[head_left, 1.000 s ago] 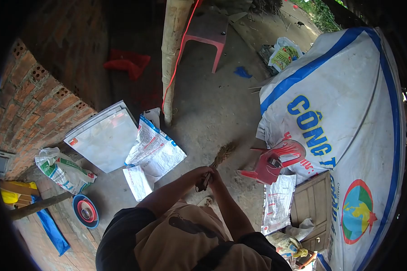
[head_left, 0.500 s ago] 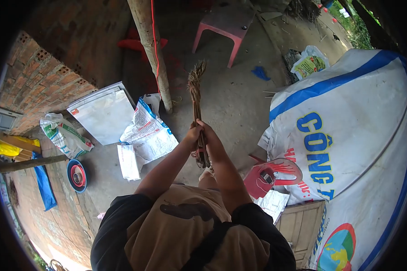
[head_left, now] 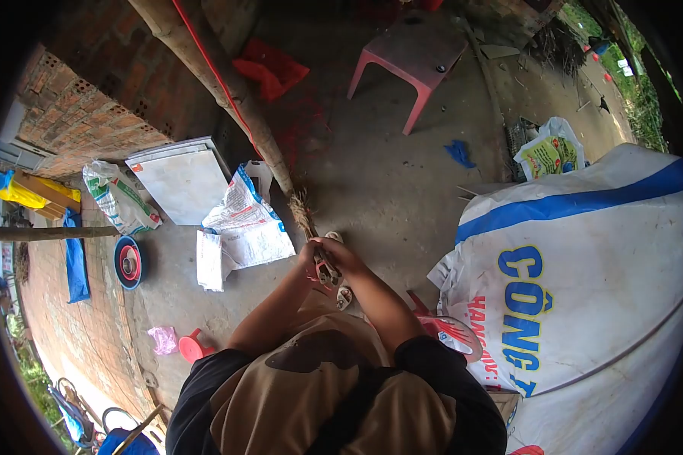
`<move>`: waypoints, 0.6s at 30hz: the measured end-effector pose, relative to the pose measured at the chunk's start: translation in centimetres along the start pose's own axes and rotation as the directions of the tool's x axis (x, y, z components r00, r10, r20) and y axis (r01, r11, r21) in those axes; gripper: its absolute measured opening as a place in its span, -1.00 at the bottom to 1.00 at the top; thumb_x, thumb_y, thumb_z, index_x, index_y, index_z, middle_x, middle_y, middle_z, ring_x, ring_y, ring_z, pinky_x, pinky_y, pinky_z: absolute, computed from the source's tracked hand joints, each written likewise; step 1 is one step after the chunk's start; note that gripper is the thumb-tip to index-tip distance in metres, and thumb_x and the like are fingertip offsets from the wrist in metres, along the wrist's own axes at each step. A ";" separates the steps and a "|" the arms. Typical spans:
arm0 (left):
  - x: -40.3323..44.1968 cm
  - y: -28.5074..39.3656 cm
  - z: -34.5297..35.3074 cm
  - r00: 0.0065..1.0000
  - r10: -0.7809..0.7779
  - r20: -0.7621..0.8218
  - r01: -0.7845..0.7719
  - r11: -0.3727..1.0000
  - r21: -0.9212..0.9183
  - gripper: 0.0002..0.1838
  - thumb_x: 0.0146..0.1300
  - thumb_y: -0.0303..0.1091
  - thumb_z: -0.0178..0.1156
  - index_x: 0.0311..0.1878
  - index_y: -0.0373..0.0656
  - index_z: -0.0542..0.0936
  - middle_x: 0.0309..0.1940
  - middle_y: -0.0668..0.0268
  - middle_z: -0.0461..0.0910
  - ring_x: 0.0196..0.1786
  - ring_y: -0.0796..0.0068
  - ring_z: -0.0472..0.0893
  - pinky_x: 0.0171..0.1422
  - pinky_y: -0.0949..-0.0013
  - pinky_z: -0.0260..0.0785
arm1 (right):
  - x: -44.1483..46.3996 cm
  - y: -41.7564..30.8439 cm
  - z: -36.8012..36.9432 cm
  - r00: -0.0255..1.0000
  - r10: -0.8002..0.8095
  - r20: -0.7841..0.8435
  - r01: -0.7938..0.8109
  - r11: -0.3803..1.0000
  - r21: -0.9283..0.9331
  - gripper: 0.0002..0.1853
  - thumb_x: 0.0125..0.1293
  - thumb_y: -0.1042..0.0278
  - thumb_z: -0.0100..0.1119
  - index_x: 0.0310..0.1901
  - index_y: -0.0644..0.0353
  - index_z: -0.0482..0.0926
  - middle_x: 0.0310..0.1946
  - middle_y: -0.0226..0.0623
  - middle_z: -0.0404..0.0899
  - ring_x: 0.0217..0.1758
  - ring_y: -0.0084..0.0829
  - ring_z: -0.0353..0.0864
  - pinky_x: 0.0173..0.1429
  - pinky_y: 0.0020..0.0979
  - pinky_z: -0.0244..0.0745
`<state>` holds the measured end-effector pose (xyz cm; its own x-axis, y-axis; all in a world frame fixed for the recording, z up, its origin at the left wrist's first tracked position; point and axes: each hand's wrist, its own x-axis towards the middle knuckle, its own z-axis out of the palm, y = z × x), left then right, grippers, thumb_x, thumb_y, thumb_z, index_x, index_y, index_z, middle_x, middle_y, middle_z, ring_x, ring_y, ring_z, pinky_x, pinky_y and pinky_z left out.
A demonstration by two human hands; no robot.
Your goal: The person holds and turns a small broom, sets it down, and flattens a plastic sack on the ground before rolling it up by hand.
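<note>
My left hand (head_left: 308, 256) and my right hand (head_left: 337, 256) are close together in front of my body, both closed around a bundle of dry brown stalks (head_left: 302, 215). Its frayed, brushy end points away from me and overlaps the foot of the wooden pole (head_left: 262, 133) in the view. The thicker cut ends (head_left: 326, 271) stick out below my hands, towards my body. My fingers cover the middle of the bundle. Below and behind it, sandals (head_left: 344, 297) show on my feet.
White printed sacks (head_left: 254, 235) and flat white panels (head_left: 178, 182) lie to the left. Nested basins (head_left: 130, 262) and a red stool (head_left: 195, 346) are nearer. A pink table (head_left: 413, 49) stands ahead. A large white-and-blue tarpaulin (head_left: 584, 250) fills the right side.
The bundle has come down and closer to my body, its brushy end now tipped away and left. Both hands keep their grip. My view has shifted, bringing the red stool into sight.
</note>
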<state>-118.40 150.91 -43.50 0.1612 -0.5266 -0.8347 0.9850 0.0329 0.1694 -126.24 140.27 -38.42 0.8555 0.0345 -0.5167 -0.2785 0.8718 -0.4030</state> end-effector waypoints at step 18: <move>14.4 7.8 36.2 0.829 -0.442 0.341 0.508 0.852 -0.131 -0.79 0.20 -0.25 -0.08 -0.30 -0.22 0.42 -0.56 0.23 0.43 -0.62 0.40 0.46 -0.53 0.40 0.41 | 4.8 -33.8 -14.0 0.737 -0.176 -0.653 -0.034 0.954 -0.297 -0.80 0.25 0.29 -0.09 -0.36 0.25 0.43 -0.50 -0.32 0.46 -0.46 -0.49 0.47 -0.41 -0.38 0.42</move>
<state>-110.68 112.83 -35.24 -0.3228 -0.7414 -0.5884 0.9287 -0.1283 -0.3479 -118.83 104.13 -37.81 0.3945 -0.4473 -0.8027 -0.4248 0.6858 -0.5910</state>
